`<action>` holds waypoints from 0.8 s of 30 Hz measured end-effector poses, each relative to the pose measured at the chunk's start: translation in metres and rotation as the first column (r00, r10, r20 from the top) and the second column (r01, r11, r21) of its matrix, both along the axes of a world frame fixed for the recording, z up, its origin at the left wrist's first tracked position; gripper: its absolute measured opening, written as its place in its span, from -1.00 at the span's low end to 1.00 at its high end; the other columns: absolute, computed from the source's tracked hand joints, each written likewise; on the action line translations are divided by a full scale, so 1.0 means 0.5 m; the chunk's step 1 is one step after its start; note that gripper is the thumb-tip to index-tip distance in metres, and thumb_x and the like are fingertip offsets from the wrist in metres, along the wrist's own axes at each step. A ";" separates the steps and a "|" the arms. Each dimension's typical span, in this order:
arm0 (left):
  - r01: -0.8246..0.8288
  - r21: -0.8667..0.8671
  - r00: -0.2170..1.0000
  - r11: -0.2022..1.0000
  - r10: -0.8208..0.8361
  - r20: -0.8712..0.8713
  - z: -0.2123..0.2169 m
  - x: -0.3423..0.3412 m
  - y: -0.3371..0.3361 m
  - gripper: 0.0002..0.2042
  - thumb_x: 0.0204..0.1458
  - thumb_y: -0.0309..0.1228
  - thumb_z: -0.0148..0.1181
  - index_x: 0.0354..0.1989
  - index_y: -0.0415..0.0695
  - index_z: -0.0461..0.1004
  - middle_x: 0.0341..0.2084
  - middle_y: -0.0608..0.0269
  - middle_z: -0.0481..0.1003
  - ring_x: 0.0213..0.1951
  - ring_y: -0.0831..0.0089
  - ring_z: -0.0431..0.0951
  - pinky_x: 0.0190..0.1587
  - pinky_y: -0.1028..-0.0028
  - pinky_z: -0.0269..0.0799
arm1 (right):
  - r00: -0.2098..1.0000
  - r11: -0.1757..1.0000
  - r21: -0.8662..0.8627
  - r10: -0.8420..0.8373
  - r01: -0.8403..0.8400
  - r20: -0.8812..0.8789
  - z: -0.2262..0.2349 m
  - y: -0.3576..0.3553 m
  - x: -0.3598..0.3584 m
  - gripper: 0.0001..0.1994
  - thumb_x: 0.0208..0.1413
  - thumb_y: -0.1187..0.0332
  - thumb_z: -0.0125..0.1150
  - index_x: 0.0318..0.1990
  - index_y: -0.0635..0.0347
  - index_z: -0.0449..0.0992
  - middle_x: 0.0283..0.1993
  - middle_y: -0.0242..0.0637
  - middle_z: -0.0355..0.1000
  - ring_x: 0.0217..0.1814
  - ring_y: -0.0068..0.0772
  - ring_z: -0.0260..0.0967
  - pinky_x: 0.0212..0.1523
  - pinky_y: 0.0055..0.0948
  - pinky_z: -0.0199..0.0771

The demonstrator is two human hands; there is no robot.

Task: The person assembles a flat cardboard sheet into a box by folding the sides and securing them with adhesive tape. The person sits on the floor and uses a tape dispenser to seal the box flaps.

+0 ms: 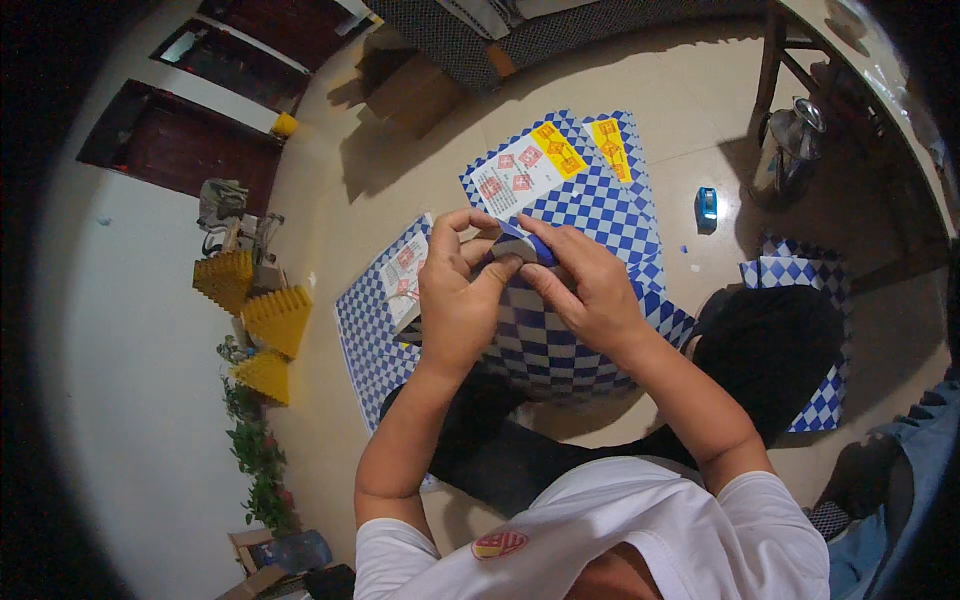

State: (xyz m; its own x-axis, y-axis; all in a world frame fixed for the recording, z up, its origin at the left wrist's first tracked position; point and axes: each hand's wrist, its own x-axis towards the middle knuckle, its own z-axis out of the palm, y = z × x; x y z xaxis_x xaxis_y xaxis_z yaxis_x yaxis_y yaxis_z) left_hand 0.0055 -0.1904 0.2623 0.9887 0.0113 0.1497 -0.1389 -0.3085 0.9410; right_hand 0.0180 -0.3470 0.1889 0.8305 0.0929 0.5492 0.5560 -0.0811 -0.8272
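Checkered sheets (600, 205) and blue stapler (707, 206) around hands (525, 285)

Blue-white checkered cartons (590, 190), red-yellow labels (528, 170)

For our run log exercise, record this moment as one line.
left hand: pinching checkered carton | right hand: folding its flap | floor: flat cartons, blue tape dispenser

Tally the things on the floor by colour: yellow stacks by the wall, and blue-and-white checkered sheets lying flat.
Yellow stacks: 3
Checkered sheets lying flat: 3 clearly apart, overlaps may hide more
Total: 6
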 end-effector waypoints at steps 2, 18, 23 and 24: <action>0.016 0.045 0.999 0.999 -0.017 0.030 0.011 -0.003 -0.005 -0.63 0.10 -0.65 0.28 0.10 -0.20 0.48 -0.13 0.09 0.63 -0.07 0.43 0.65 0.05 0.47 0.51 | 1.000 1.000 0.000 0.009 -0.009 0.002 0.000 0.001 0.000 -0.54 0.21 0.30 0.29 0.23 0.25 0.46 -0.24 -0.08 0.49 -0.29 -0.08 0.47 -0.26 -0.26 0.45; -0.063 0.579 0.858 0.813 -0.253 0.448 0.018 0.005 0.067 -0.74 -0.07 -0.71 0.36 -0.19 -0.16 0.58 -0.16 0.12 0.60 0.04 0.18 0.58 0.18 0.28 0.44 | 0.981 0.983 -0.175 -0.018 0.052 0.191 -0.006 0.019 -0.006 -0.60 0.16 0.31 0.29 0.15 0.15 0.50 -0.12 -0.12 0.54 -0.09 -0.02 0.52 -0.09 -0.14 0.49; 0.159 0.090 0.910 0.983 -0.182 0.373 -0.028 -0.005 0.078 -0.85 0.11 -0.70 0.24 -0.19 -0.22 0.51 -0.18 0.10 0.61 -0.01 0.23 0.61 0.21 0.24 0.45 | 0.978 0.985 -0.155 -0.046 0.078 0.203 -0.014 0.029 -0.014 -0.51 0.15 0.21 0.35 0.22 0.14 0.48 -0.10 -0.15 0.56 -0.07 -0.07 0.52 -0.01 -0.20 0.46; 0.134 0.043 0.916 0.990 -0.140 0.377 -0.029 -0.005 0.085 -0.86 0.13 -0.68 0.23 -0.18 -0.22 0.49 -0.18 0.09 0.61 -0.01 0.23 0.61 0.20 0.24 0.46 | 0.973 0.978 -0.173 -0.079 0.118 0.217 -0.012 0.027 -0.014 -0.49 0.14 0.19 0.36 0.22 0.14 0.48 -0.07 -0.14 0.55 -0.04 -0.08 0.50 0.02 -0.19 0.44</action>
